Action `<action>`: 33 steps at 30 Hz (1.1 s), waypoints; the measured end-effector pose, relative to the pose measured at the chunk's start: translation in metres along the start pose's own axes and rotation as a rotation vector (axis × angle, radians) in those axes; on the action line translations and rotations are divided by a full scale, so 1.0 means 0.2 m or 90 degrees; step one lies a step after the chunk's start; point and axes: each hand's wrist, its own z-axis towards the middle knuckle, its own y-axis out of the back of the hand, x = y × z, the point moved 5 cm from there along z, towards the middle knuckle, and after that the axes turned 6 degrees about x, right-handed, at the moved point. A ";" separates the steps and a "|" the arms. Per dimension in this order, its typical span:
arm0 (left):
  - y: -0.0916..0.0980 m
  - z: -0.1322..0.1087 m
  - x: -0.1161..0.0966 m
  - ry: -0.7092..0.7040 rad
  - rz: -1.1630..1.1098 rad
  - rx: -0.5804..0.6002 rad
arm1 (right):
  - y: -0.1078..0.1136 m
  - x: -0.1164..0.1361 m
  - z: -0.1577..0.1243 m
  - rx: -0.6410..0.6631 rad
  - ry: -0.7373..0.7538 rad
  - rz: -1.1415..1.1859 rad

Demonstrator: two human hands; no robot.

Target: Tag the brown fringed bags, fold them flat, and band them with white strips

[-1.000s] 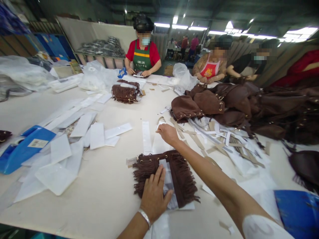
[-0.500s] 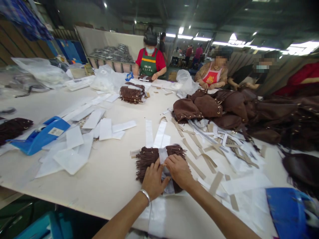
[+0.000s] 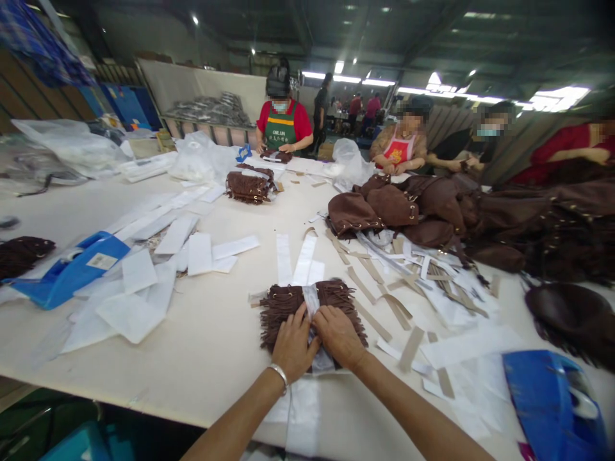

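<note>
A dark brown fringed bag [image 3: 279, 308] lies on the table in front of me, with brass-coloured eyelets along its far edge. Across its middle runs a strip of translucent plastic film [image 3: 311, 294]. My left hand [image 3: 294, 344] rests on the bag's left part, fingers stretched forward and their tips at the strip. Closed over the strip from the right is my right hand [image 3: 341, 334], its fingers bent and close to my left fingertips. White paper strips [image 3: 303, 259] stick out beyond the bag, and a white sheet [image 3: 303, 416] hangs down on my side.
Blue tape dispensers [image 3: 91, 269] stand left and right. Tan and white strips [image 3: 410, 349] litter the table's right side, below heaped brown bags [image 3: 398, 205]. White packets [image 3: 139, 278] lie left. Another fringed bundle [image 3: 248, 186] sits farther off; several co-workers stand across the table.
My right hand has slid slightly nearer to me along the strip, and its fingers press lower on the bag. More of the film's far part shows. The view has shifted a little.
</note>
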 end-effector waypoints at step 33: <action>-0.02 0.00 0.02 0.019 -0.040 -0.003 | 0.07 0.00 0.06 0.008 0.075 0.021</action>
